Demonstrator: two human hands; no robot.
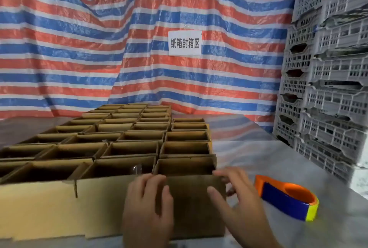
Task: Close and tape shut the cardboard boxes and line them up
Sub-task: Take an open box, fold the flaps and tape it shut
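Several open brown cardboard boxes stand packed in rows on the table, flaps up. The nearest box at the right end of the front row faces me with its front wall. My left hand lies against that wall's left part, fingertips curled over the top edge. My right hand touches the box's right corner, fingers spread along the upper edge and thumb on the front wall. An orange, blue and yellow tape dispenser lies on the table just right of my right hand.
The grey table stretches to the right of the boxes. Stacked white plastic crates rise along the right side. A striped red, white and blue tarp with a paper sign hangs behind.
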